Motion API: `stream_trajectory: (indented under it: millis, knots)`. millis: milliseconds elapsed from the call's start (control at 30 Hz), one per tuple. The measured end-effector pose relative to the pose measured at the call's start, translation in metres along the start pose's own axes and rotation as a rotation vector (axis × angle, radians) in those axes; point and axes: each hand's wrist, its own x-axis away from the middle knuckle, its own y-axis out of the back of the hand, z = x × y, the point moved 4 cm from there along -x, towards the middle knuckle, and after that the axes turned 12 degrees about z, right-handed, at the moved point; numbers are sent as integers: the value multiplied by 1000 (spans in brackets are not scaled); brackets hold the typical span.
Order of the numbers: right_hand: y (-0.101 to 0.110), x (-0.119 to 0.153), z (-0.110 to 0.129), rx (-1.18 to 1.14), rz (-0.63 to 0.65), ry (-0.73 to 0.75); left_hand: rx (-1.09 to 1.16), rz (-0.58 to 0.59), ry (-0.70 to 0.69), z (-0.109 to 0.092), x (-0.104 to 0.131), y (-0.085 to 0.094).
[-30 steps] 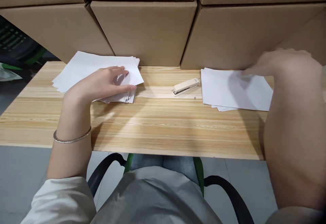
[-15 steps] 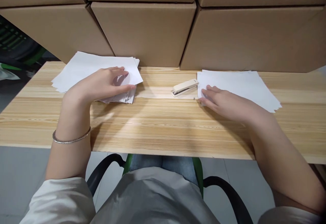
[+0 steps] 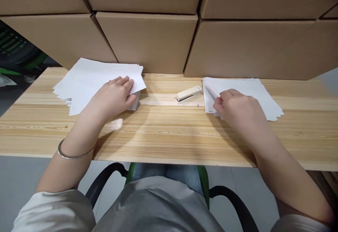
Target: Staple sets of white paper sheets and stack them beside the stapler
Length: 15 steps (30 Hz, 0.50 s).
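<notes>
On the left, a fanned stack of white paper (image 3: 87, 75) lies on the table against the cardboard boxes. My left hand (image 3: 112, 96) is over its right part, fingers bent on the top sheet and thumb by the near edge, closed on that sheet. At the right lies a second stack of white paper (image 3: 245, 87). The fingertips of my right hand (image 3: 240, 110) pinch a sheet at its near left corner, and the sheet's left edge bows up. A cream stapler (image 3: 188, 94) rests between the stacks, just left of the right one.
Brown cardboard boxes (image 3: 148, 42) form a wall along the back of the wooden table (image 3: 169, 137). A tiny dark bit (image 3: 198, 105) lies near the stapler. Below the front edge are black chair armrests (image 3: 105, 177).
My right hand's fingers have curled from lying flat to pinching a sheet, lifting its edge. My left fingers have drawn in, and the top left sheet has shifted toward me. The view has tilted slightly.
</notes>
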Motion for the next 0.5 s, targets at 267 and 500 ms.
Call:
stream_trajectory:
  millis: [267, 500]
  knots:
    - [-23, -15, 10, 61, 100, 48, 278, 48, -57, 35, 7, -2]
    - [-21, -17, 13, -3, 21, 1, 403, 1, -71, 36, 15, 9]
